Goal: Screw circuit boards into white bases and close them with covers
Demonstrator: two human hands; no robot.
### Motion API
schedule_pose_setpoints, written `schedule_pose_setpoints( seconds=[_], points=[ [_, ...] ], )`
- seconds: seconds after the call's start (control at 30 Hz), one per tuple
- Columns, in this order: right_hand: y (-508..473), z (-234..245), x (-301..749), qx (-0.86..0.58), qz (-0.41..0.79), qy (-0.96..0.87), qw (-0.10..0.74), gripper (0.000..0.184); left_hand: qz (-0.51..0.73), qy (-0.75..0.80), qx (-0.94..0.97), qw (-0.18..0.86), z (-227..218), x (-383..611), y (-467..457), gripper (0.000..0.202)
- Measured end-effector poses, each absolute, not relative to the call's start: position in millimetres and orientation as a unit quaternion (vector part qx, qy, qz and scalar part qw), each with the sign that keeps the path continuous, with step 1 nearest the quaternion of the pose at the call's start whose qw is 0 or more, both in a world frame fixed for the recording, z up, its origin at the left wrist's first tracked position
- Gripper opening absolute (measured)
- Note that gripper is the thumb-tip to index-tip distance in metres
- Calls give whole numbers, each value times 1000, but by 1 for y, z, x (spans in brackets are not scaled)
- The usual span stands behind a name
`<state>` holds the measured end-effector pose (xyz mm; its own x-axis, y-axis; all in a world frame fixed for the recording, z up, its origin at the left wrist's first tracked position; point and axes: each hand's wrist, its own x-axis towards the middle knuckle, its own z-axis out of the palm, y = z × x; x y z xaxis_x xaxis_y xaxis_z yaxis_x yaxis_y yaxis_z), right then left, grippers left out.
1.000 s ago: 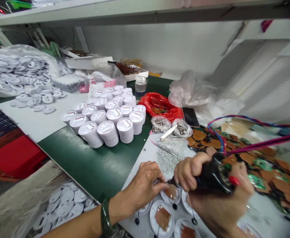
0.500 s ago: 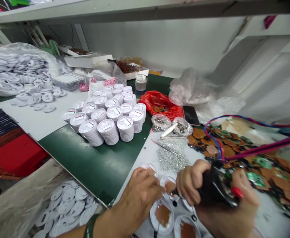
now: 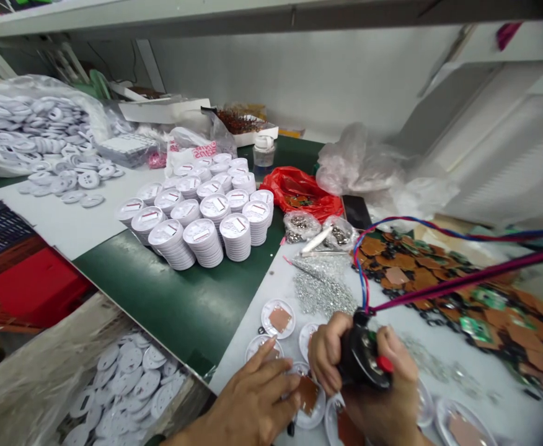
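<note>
My right hand (image 3: 369, 365) is shut around a black corded hand tool (image 3: 362, 359) with a red button, and its tip is hidden. My left hand (image 3: 248, 402) lies open, fingers spread, beside and over several white round discs with copper-coloured pads. Nearest its fingertips are a partly covered disc (image 3: 263, 348) and another disc (image 3: 309, 396). A fully visible disc (image 3: 278, 319) sits above them. Blue-red wires and a magenta cable (image 3: 467, 282) run from the tool to the right.
Stacks of white discs (image 3: 201, 241) stand on the green bench (image 3: 173, 310). A silver heap of small metal bits (image 3: 322, 288) lies close by. Brown-and-green circuit boards (image 3: 485, 316) spread right. A red bag (image 3: 299, 195), small parts bags (image 3: 302, 226), and a bin of white discs (image 3: 127, 378) surround them.
My right hand and the tool have shifted left. My left hand has dropped lower with its fingers spread, uncovering the disc at the upper left.
</note>
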<state>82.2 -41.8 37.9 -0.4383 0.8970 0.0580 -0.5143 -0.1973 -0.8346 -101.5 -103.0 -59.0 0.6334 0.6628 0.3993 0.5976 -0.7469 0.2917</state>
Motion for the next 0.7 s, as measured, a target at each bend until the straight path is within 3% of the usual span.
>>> schedule_pose_setpoints(
  seconds=[0.5, 0.7],
  points=[
    [-47, 41, 69, -256, 729, -447, 451, 58, 258, 345, 899, 78, -42, -99, -101, 23],
    [-37, 84, 98, -256, 687, -429, 528, 55, 225, 327, 915, 74, -28, -104, -96, 19]
  ],
)
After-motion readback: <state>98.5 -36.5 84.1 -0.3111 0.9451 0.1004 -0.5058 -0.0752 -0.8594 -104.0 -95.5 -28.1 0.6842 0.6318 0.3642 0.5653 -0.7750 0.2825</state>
